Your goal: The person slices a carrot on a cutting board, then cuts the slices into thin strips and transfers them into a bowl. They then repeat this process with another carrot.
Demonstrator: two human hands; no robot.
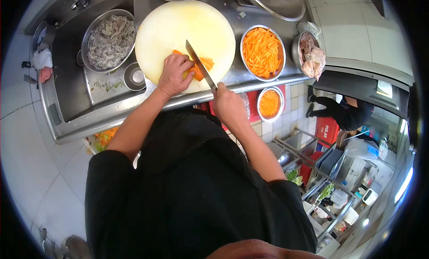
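Note:
A round pale cutting board [178,26] lies on the steel counter. Orange carrot pieces [202,67] rest on its near edge. My left hand [173,74] presses down on the carrot with curled fingers. My right hand [228,106] grips the handle of a knife [200,64], whose blade slants across the carrot just right of my left fingers.
A steel bowl of carrot strips [262,51] sits right of the board, and a smaller bowl of carrot [270,103] is lower down. A bowl of pale shredded food [109,40] and a small empty bowl [135,76] stand left. A meat bowl [309,53] is far right. Another person [344,112] crouches beyond.

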